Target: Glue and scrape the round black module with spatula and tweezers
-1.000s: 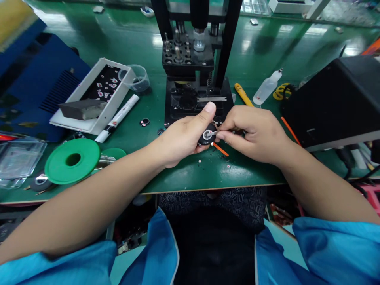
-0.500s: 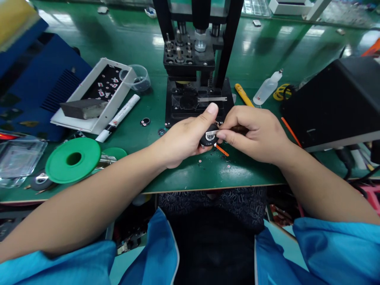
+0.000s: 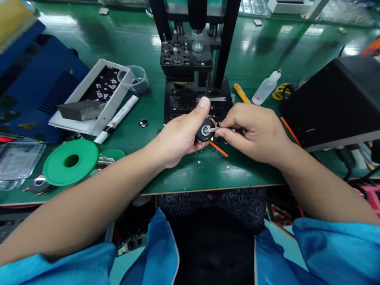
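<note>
My left hand (image 3: pixel 184 133) is closed round a small round black part (image 3: pixel 200 135), thumb raised along its far side. A pale ring with a small red-and-white piece sits in the middle of that part. Pinched between the thumb and fingertips of my right hand (image 3: pixel 254 132) is a thin flat metal tool (image 3: pixel 213 129). Its tip lies at the ring, though I cannot tell whether it touches. An orange stick (image 3: pixel 219 149) rests on the bench just below the hands. Most of the tool's grip end is hidden in the right hand.
A black press (image 3: pixel 187 59) stands right behind my hands. Leftward lie a white tray (image 3: pixel 114 103) of small pieces, a marker (image 3: pixel 121 113) and a green spool (image 3: pixel 56 162). A yellow-handled tool (image 3: pixel 241 93), a bottle (image 3: pixel 265 89) and a black box (image 3: pixel 332 101) stand right.
The round black part has shifted slightly left and its face has turned. The metal tool, which lay across the face, now has its tip at the central ring.
</note>
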`<action>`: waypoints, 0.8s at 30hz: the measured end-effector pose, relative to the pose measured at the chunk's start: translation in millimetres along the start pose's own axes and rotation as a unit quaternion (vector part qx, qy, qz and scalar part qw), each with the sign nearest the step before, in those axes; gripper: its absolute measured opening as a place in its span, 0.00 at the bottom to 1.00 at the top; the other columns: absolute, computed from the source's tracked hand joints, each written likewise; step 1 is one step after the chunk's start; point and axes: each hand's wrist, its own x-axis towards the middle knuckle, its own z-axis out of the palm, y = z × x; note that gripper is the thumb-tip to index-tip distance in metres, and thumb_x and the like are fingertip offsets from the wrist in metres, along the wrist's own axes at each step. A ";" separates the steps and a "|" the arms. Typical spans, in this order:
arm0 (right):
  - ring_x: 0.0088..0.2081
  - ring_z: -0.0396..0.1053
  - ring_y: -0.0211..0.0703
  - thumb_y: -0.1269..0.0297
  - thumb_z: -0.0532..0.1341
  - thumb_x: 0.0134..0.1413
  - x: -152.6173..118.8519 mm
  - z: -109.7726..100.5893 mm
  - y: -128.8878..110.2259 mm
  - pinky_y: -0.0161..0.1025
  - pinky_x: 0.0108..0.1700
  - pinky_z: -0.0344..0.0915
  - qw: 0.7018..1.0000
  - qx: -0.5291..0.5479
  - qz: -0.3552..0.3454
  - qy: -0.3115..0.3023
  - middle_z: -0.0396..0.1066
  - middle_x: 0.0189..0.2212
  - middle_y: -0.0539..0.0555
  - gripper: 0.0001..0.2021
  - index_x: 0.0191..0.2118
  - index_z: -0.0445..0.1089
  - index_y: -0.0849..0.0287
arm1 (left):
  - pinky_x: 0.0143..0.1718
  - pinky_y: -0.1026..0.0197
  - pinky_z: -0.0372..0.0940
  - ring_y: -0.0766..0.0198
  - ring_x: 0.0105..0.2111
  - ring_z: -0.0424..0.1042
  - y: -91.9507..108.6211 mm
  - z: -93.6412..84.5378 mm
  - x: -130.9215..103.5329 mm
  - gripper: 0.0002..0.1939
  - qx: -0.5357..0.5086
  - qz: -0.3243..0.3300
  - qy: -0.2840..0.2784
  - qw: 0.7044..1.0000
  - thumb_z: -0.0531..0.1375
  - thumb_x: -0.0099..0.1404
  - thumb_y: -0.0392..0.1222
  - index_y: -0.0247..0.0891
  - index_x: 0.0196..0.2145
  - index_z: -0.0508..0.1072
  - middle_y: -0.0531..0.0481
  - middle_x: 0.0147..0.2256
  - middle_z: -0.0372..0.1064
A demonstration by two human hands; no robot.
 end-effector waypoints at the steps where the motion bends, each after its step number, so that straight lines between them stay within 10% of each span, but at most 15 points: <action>1: 0.38 0.76 0.44 0.58 0.66 0.84 -0.3 -0.4 0.4 0.44 0.44 0.69 1.000 -0.012 -0.003 -0.004 0.79 0.36 0.49 0.14 0.40 0.79 0.54 | 0.23 0.64 0.46 0.71 0.20 0.53 -0.1 0.3 -0.2 0.45 0.004 0.000 0.000 1.000 0.56 0.79 0.89 0.41 0.29 0.69 0.54 0.21 0.59; 24: 0.38 0.76 0.46 0.58 0.65 0.86 -0.5 -4.7 3.9 0.45 0.42 0.67 0.998 -0.005 -0.041 -0.052 0.80 0.36 0.51 0.14 0.42 0.78 0.53 | 0.27 0.60 0.52 0.68 0.22 0.57 -4.9 -3.4 -0.2 0.45 0.072 0.010 -0.039 0.997 0.56 0.79 0.87 0.41 0.26 0.69 0.52 0.21 0.60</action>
